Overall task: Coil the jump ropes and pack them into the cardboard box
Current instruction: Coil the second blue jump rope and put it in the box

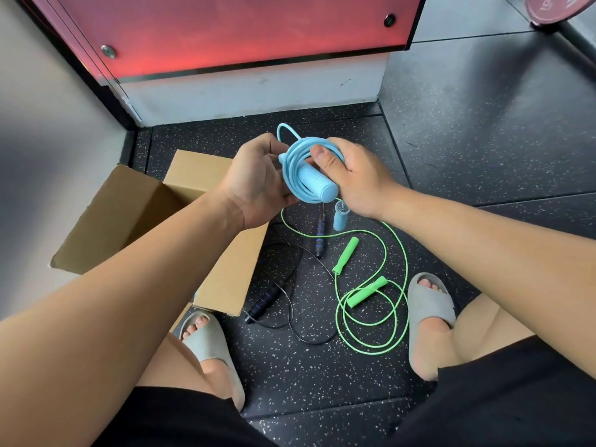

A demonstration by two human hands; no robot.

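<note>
Light-blue plastic jump rope (301,169), coiled around its handle, being gripped between left hand (258,182) and right hand (351,175) above speckled black rubber floor (322,366); lying uncoiled below: green jump rope (371,301), black jump rope (283,295); standing open just left: brown cardboard box (129,214).

Three jump ropes, one cardboard box (135,214), two hands.

One blue rope (298,169), one green rope (371,304), one black rope (274,295); two grey sandals.
</note>
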